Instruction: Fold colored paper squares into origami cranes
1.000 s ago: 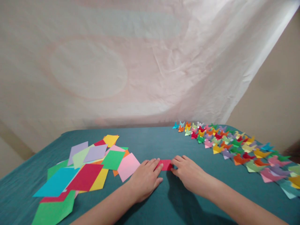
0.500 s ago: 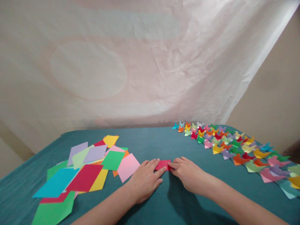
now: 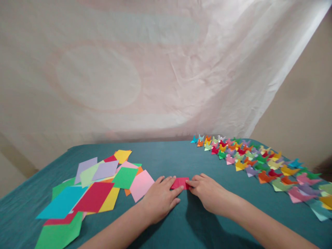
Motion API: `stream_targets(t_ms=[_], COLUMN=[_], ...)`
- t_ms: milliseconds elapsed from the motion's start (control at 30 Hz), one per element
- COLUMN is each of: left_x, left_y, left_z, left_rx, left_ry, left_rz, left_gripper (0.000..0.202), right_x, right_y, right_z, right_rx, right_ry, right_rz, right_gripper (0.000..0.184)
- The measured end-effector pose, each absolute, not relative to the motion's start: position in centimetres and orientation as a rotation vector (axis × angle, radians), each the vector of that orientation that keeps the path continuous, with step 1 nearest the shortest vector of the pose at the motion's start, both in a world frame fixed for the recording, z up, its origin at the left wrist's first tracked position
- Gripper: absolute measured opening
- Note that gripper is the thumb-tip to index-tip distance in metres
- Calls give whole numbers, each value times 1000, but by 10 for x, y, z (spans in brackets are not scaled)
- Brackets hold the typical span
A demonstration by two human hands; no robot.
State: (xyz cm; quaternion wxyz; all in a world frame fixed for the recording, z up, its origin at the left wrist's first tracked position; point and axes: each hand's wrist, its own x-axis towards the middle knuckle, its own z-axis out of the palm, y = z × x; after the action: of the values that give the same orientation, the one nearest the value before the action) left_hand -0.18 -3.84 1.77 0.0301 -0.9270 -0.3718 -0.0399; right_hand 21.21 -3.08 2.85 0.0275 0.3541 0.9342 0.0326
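A small folded red paper [image 3: 180, 182] lies on the teal tablecloth [image 3: 168, 159] near the front middle. My left hand [image 3: 160, 197] rests flat on the cloth, fingers stretched out, with its fingertips pressing on the paper's left end. My right hand [image 3: 207, 192] is at the paper's right end. Its fingers are curled, and its index finger and thumb are closed on that edge. Both forearms reach in from the bottom of the view.
A loose pile of coloured paper squares [image 3: 95, 186] covers the left side of the table. Rows of several small folded paper birds [image 3: 254, 160] run along the right side to the edge. A wrinkled pale sheet [image 3: 145, 69] hangs behind the table.
My right hand has slid a little left along the red paper, covering more of its right end. The left hand has hardly moved.
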Motion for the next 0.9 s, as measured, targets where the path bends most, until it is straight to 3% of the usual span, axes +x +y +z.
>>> stream_targets(t_ms=[900], left_x=[-6], left_y=[-41], left_z=[47], left_rx=[-2812], left_ry=[-1248], left_rz=[148], left_gripper=[31], right_x=[212], right_y=[-31], right_z=[34], right_rx=[1104], right_ry=[2877], right_rz=[51], right_gripper=[28])
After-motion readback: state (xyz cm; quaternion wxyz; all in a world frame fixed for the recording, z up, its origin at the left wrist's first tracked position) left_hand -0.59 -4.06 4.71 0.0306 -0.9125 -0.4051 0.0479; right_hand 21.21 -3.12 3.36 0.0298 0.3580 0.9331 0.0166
